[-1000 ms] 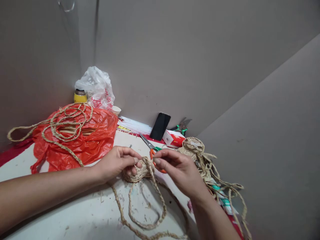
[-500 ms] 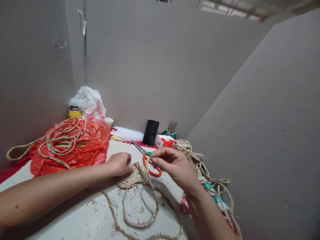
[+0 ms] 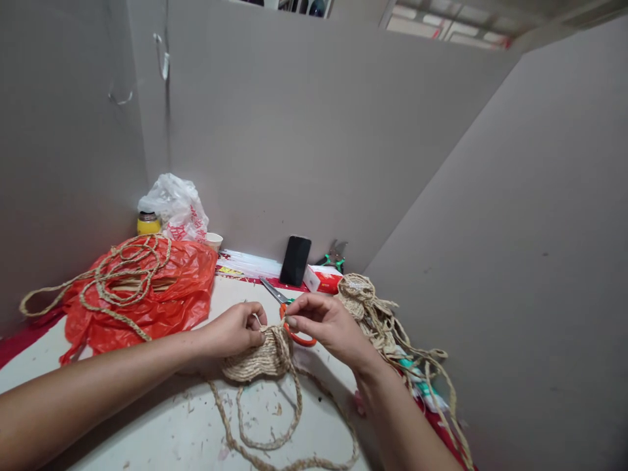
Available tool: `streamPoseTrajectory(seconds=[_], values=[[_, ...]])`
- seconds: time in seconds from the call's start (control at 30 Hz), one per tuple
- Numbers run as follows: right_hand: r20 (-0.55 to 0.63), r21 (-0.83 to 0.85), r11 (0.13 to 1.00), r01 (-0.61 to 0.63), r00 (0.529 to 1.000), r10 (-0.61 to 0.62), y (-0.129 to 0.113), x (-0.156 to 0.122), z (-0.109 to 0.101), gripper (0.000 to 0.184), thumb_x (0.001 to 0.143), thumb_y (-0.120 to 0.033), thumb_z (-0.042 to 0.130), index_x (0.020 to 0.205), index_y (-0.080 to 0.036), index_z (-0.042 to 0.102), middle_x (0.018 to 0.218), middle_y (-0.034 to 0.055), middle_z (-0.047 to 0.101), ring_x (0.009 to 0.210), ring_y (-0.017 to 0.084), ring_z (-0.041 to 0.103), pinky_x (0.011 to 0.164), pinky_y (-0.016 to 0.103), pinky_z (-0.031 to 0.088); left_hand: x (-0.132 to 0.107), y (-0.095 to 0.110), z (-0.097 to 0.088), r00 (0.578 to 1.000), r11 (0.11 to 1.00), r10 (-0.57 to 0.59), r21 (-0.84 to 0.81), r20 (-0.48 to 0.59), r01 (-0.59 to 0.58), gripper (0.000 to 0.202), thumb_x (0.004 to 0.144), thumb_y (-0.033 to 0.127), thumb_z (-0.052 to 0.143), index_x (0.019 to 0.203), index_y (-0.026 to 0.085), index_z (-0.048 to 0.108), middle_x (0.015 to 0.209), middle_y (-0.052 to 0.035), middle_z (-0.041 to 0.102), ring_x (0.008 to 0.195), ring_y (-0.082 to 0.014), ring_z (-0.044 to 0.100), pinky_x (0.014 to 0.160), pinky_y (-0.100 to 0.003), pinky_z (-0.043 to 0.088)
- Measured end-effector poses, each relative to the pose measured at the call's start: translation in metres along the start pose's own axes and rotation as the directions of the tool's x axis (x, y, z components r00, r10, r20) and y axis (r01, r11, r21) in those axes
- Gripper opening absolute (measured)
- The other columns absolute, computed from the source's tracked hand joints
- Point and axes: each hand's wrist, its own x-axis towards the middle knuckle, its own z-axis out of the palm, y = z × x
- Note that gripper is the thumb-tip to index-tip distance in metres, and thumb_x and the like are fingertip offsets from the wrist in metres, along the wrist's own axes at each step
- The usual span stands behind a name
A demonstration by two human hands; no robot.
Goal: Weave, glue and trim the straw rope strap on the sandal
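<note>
A small woven piece of straw braid (image 3: pixel 258 361) is tilted up above the white table. My left hand (image 3: pixel 240 329) is closed on its upper left edge. At its upper right corner, the thumb and fingertips of my right hand (image 3: pixel 324 324) pinch the braided cord; the exact grip is partly hidden. From the piece, a long braided cord (image 3: pixel 297 405) loops down over the table. Just behind my right hand lie scissors (image 3: pixel 275 291) with orange and green handles, partly covered by the fingers.
On the left, coiled braid (image 3: pixel 130 275) rests on a red plastic bag (image 3: pixel 191 288). A phone (image 3: pixel 295 260) leans at the back beside a red and white box (image 3: pixel 324 280). More woven braid (image 3: pixel 366 301) lies right. Grey partitions (image 3: pixel 343 131) enclose the white table (image 3: pixel 161 425).
The woven piece has been tilted up, showing more of its face. My right hand has moved left and slightly down, closer to my left hand. The cord loop has narrowed.
</note>
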Motion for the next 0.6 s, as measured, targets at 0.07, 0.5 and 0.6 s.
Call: streamPoseTrajectory(seconds=[0.07, 0.5, 0.6], values=[[0.035, 0.003, 1.000, 0.000, 0.999, 0.000, -0.001, -0.002, -0.001, 0.017, 0.070, -0.026, 0.076, 0.080, -0.017, 0.066, 0.072, -0.0015, 0.063, 0.062, 0.010, 0.056, 0.059, 0.024, 0.044, -0.008, 0.005, -0.005, 1.000, 1.000, 0.015, -0.023, 0.023, -0.014, 0.018, 0.074, 0.021, 0.054, 0.091, 0.017, 0.057, 0.069, 0.0032, 0.057, 0.059, -0.0114, 0.050, 0.053, -0.019, 0.037], [0.268, -0.317, 0.948, 0.035, 0.962, 0.054, -0.018, -0.013, 0.029, 0.023, 0.078, -0.009, 0.054, 0.099, -0.020, 0.055, 0.073, -0.0030, 0.060, 0.067, 0.012, 0.055, 0.065, 0.025, 0.044, -0.043, 0.022, 0.000, 0.998, 0.994, 0.051, 0.097, -0.025, -0.049, 0.018, 0.078, 0.018, 0.050, 0.080, 0.014, 0.068, 0.073, -0.0002, 0.067, 0.069, -0.0137, 0.058, 0.062, -0.020, 0.040], [0.235, -0.415, 0.909, 0.040, 0.970, 0.064, -0.014, -0.013, 0.031, 0.025, 0.078, -0.007, 0.052, 0.099, -0.020, 0.055, 0.069, -0.0047, 0.058, 0.064, 0.011, 0.054, 0.063, 0.024, 0.044, -0.045, 0.018, 0.003, 0.995, 0.988, 0.074, 0.138, -0.062, -0.065, 0.020, 0.077, 0.015, 0.050, 0.081, 0.015, 0.069, 0.071, 0.0002, 0.067, 0.065, -0.0131, 0.058, 0.060, -0.020, 0.039]])
